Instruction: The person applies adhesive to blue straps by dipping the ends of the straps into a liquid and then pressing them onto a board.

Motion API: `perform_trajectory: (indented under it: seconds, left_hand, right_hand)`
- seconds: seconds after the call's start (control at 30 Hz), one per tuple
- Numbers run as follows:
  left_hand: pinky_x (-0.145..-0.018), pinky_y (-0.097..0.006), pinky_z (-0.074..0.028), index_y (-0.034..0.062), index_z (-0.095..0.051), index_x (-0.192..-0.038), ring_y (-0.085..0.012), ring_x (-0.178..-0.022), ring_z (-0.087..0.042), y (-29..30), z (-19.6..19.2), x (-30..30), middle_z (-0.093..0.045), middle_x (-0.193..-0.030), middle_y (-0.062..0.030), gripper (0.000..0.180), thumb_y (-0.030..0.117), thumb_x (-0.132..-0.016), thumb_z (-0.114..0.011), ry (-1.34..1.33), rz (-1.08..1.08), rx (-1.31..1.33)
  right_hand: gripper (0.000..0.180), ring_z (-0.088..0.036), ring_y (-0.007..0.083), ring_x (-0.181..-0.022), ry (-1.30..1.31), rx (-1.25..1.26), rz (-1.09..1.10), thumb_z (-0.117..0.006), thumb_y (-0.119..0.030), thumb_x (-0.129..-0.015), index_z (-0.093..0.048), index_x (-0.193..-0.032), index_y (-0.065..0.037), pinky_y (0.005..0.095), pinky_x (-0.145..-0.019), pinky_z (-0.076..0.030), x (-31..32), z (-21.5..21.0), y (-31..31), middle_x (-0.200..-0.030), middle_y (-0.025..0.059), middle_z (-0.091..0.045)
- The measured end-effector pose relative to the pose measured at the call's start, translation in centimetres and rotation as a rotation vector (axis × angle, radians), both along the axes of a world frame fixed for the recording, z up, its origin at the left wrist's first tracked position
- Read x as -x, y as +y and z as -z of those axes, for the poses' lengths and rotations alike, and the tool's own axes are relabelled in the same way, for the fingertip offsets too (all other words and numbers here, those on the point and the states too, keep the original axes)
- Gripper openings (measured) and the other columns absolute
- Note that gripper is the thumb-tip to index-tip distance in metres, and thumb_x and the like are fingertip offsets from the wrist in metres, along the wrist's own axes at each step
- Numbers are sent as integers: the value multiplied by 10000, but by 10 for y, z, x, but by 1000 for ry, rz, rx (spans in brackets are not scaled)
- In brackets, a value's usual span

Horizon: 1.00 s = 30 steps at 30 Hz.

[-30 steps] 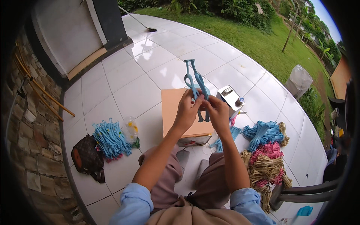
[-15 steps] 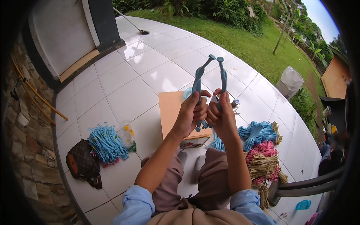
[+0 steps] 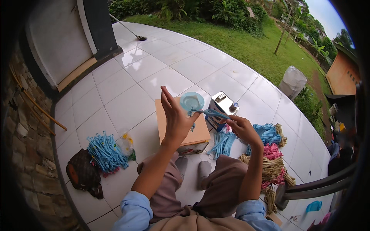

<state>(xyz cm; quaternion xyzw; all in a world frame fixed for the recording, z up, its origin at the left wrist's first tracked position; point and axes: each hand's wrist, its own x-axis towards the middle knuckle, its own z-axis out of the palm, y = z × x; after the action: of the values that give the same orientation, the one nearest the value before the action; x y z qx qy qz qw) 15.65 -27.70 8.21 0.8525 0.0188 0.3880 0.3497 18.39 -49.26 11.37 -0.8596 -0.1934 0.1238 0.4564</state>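
A light-blue twisted strap (image 3: 211, 112) stretches between my hands above a cardboard box (image 3: 163, 115). My right hand (image 3: 246, 131) is closed on the strap's right end. My left hand (image 3: 175, 121) has its fingers stretched upward and apart from the thumb; the strap's other end lies against the thumb tip, and a short piece hangs below it. Just beyond the strap, a round pale-blue dish (image 3: 191, 101) sits at the box's far edge. Right of the box stands a rectangular tin (image 3: 222, 101) with a silver top, bearing a small cylinder (image 3: 234, 106) with a blue top.
Blue straps (image 3: 222, 144) lie right of the box, near more blue, pink and beige bundles (image 3: 271, 165). At left are a blue bundle (image 3: 106, 150), a clear bag (image 3: 125, 144) and a brown backpack (image 3: 81, 169). A dark curved bar (image 3: 320, 188) crosses the lower right.
Both hands have lowered and moved apart. The strap pieces, upright before, now run sideways between them. My left fingers have uncurled and straightened, and the tin and dish now show more fully.
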Motion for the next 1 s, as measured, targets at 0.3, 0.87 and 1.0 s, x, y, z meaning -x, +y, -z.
perform_trajectory:
  seconds: [0.3,0.87,1.0]
  left_hand:
    - [-748,-384,-490,120,-520,-1157,-259,-774,-596,-15,-21,3,-589,-915,-72,377,196,-803,-626,321,574,-538]
    - [-583,-390,-455,39,-571,-943,-295,-679,-589,-19,-12,-8,-551,-839,-108,221,250,-884,-544,247,467,-105]
    - [-586,-341,-434,12,-563,-919,-243,-658,-547,-25,-7,-12,-514,-875,-107,194,203,-892,-540,130,501,68]
  right_hand:
    - [293,-456,98,-548,-84,132,-150,-572,-318,-872,-659,-995,-67,254,-507,-380,9,-16,-14,-613,44,-539]
    - [446,-550,101,-808,-219,-836,156,-636,-17,-791,-482,-1209,-3,233,-710,-462,-5,-1,-14,-1005,93,-571]
    - [488,-541,97,-759,-273,-1071,220,-629,17,-788,-428,-1233,18,226,-658,-446,-9,2,-11,-919,103,-601]
